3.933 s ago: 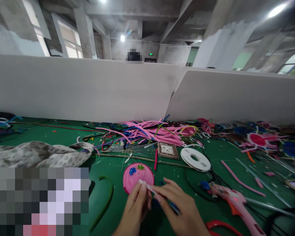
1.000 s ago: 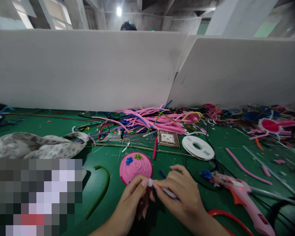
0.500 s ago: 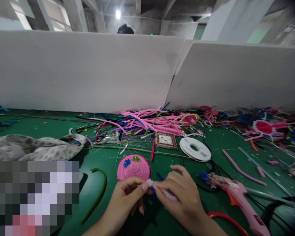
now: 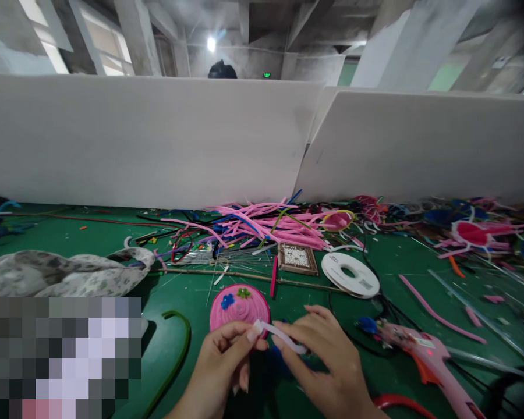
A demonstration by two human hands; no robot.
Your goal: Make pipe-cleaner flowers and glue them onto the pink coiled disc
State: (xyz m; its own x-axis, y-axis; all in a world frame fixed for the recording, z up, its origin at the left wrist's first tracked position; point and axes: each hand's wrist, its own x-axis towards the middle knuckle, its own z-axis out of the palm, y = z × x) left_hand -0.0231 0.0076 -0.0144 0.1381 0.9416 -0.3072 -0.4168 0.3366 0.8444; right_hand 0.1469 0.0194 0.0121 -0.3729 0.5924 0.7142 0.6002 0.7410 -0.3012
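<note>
A short white pipe cleaner (image 4: pixel 290 338) stretches between my two hands, its left end bent over. My left hand (image 4: pixel 227 355) pinches that bent end between thumb and forefinger. Around the loose tail, the thumb and forefinger of my right hand (image 4: pixel 327 355) lie on either side of the strip, close to it. Just behind my left fingertips rests a pink coiled disc (image 4: pixel 244 311) with a dark pink rim, bearing a blue flower (image 4: pixel 227 301) and a green flower (image 4: pixel 243 293). Something dark blue (image 4: pixel 279 358) lies below the strip, partly hidden by my right hand.
A pink glue gun (image 4: pixel 428 355) with a red light lies at right. Behind are a white ribbon spool (image 4: pixel 350 274), a small framed box (image 4: pixel 297 258) and piled pink pipe cleaners (image 4: pixel 262 224). A green pipe cleaner (image 4: pixel 184 349) and patterned cloth (image 4: pixel 70 273) lie left. White panels (image 4: pixel 157 139) stand behind.
My hands have moved slightly apart, the right fingers loosening from their pinch near the left fingertips. More of the white pipe cleaner shows between them. The view has tilted up a little.
</note>
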